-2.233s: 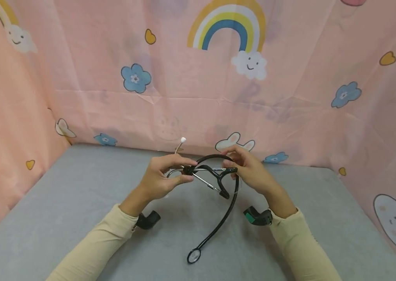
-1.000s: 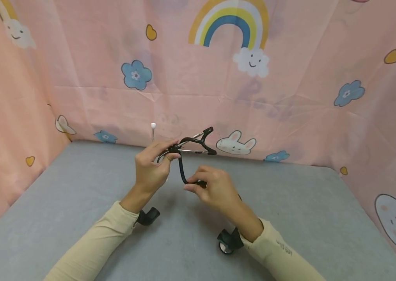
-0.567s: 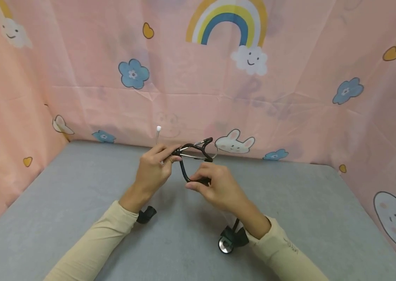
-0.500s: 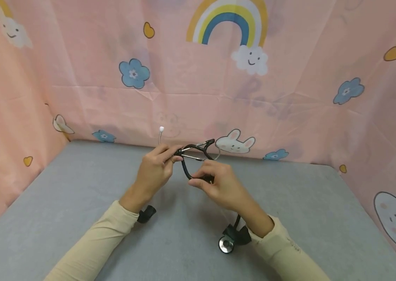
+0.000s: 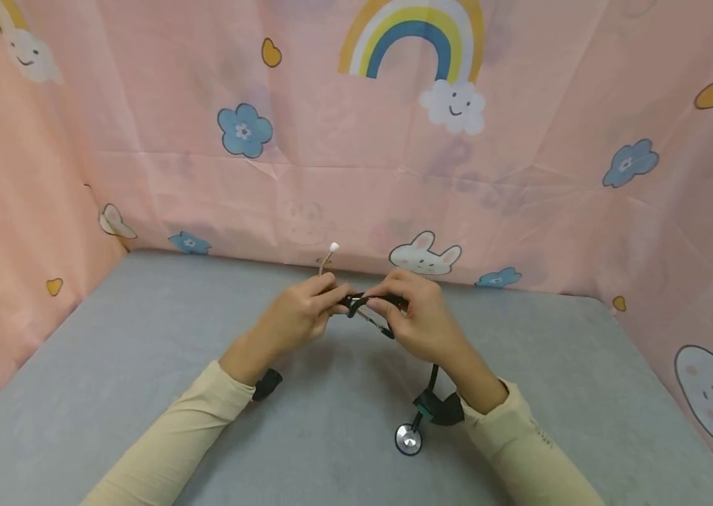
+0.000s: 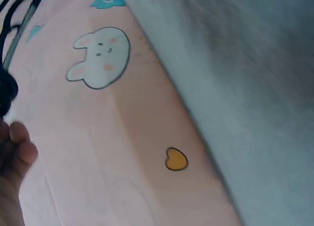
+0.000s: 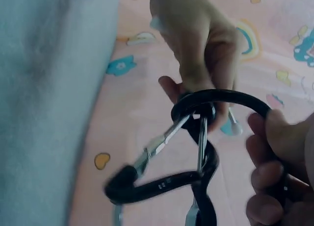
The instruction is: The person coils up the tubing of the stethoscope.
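Note:
A black stethoscope with metal ear tubes is held between both hands, above the grey table. My left hand grips the bundled part where the tubes cross. One white ear tip sticks up behind that hand. My right hand pinches the black tubing, which in the right wrist view arches over the crossing point in a loop. The round metal chest piece hangs at the tubing's lower end, below the right wrist. In the left wrist view the left fingertips show at the edge, under the dark bundle.
The grey table spreads under both arms. A pink curtain printed with rainbows, flowers and rabbits encloses the back and sides. Black wrist cameras sit below the left wrist and the right wrist.
The right hand has moved up and brought the tubing to the left hand's bundle, where it now loops over. The left hand has turned, swinging the ear tip right. The chest piece hangs more in view.

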